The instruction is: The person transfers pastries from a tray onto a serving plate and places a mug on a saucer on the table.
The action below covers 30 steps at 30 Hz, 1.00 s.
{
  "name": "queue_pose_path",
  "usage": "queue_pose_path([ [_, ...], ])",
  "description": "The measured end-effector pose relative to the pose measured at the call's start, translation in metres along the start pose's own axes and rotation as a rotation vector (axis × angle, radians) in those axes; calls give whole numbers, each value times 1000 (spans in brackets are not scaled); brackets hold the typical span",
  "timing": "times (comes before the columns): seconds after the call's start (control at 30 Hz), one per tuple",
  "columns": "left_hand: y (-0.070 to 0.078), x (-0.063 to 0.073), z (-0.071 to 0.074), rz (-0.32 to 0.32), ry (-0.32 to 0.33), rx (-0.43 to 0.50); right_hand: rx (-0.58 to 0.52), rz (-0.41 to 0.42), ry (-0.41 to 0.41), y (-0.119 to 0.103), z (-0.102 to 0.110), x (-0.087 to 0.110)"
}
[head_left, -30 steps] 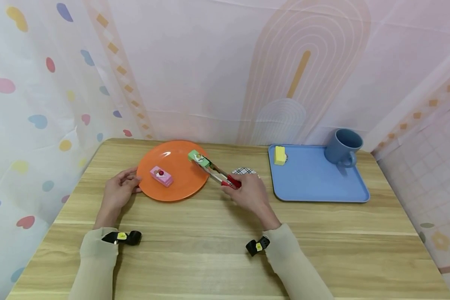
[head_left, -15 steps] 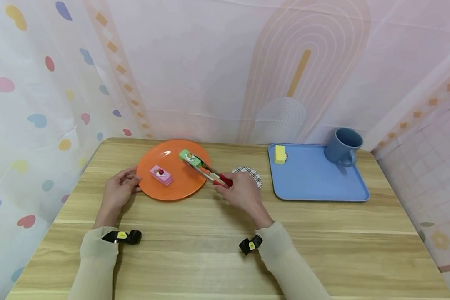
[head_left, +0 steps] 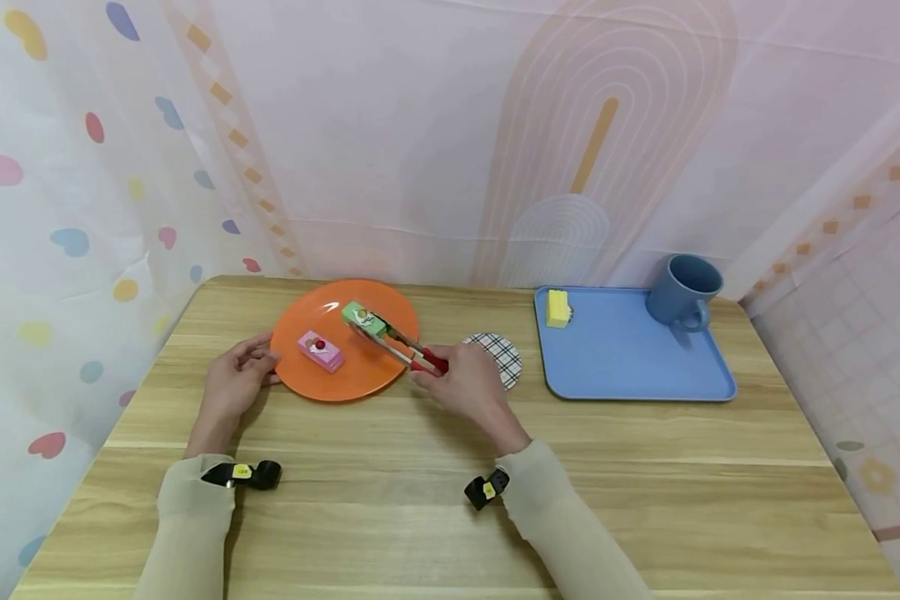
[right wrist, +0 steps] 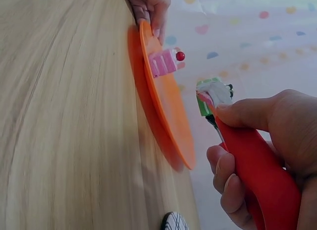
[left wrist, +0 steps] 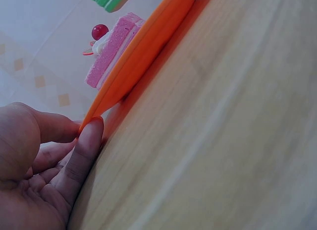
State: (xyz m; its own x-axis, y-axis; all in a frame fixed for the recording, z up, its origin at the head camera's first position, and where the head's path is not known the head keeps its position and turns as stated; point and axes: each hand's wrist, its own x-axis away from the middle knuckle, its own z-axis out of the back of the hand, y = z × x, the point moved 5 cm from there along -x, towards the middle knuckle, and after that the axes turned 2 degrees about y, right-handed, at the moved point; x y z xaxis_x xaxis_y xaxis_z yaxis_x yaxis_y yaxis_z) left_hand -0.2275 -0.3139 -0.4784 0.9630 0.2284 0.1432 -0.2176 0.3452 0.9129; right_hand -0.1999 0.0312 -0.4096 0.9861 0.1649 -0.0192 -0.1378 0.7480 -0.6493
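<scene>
My left hand point(head_left: 232, 383) pinches the near-left rim of an orange plate point(head_left: 375, 371) between thumb and fingers. On the plate lies a pink toy cake slice point(head_left: 320, 351) topped with a red cherry. My right hand point(head_left: 465, 383) grips red-handled tongs point(right wrist: 257, 165), their tips closed around a green toy cake slice point(head_left: 363, 319). The green slice hangs above the plate, apart from its surface in the right wrist view, to the right of the pink one. In the left wrist view only a corner of the green slice shows at the top.
A round checked coaster point(head_left: 502, 358) lies just right of my right hand. Farther right, a blue tray point(head_left: 637, 367) bears a yellow toy cake slice point(head_left: 558, 309) and a blue mug point(head_left: 682, 292). A patterned cloth point(head_left: 390, 150) hangs behind the wooden table point(head_left: 375, 500).
My right hand has moved left with the tongs, bringing the green cake slice from the plate's right edge to over its middle. More of the coaster shows. My left hand stays at the rim.
</scene>
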Motion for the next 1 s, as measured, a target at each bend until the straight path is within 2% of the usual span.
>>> queue_pose_path([
  [0.4,0,0,0,4,-3,10,-13,29,-28,-7,-13,-8],
  [0.57,-1,0,0,6,-3,12,16,53,-19,-9,-18,-11],
  [1.0,0,1,0,-2,-1,18,80,32,-55,-12,-29,-16],
])
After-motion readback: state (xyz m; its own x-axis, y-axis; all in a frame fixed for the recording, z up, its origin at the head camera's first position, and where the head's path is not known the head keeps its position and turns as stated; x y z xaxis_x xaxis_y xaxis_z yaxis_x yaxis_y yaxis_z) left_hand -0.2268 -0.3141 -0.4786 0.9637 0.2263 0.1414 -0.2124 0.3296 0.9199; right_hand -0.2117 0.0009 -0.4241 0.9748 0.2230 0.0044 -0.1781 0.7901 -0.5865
